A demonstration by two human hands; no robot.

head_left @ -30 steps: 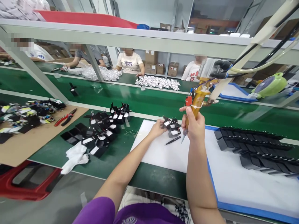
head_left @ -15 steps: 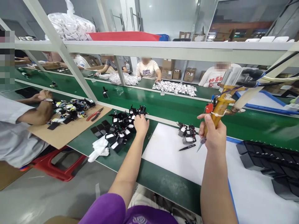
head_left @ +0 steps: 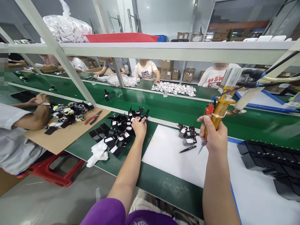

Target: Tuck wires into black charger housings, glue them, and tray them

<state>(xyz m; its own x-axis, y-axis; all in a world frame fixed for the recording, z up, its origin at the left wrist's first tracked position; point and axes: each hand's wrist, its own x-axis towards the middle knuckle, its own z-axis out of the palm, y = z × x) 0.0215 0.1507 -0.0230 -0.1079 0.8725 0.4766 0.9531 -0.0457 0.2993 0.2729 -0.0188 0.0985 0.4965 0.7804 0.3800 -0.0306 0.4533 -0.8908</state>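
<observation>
My right hand (head_left: 213, 134) is closed around a gold-coloured hanging tool (head_left: 220, 109), its grey tip pointing down over the white mat (head_left: 173, 159). My left hand (head_left: 139, 125) reaches left into a pile of small black parts (head_left: 119, 131) on the green bench, fingers curled on one black part at the pile's far edge. A small cluster of black parts (head_left: 187, 134) and black tweezers (head_left: 188, 149) lie on the mat between my hands.
Rows of black housings (head_left: 269, 156) fill the right. White gloves (head_left: 97, 153) lie near the front edge. A co-worker's arm (head_left: 28, 117) rests at a cardboard sheet (head_left: 63, 137) with red pliers (head_left: 93, 117). Other people sit across the green conveyor (head_left: 168, 106).
My left hand left the small cluster on the mat, swung left to the black pile and closed on a part there. The right hand kept its hold on the tool. The view turned left.
</observation>
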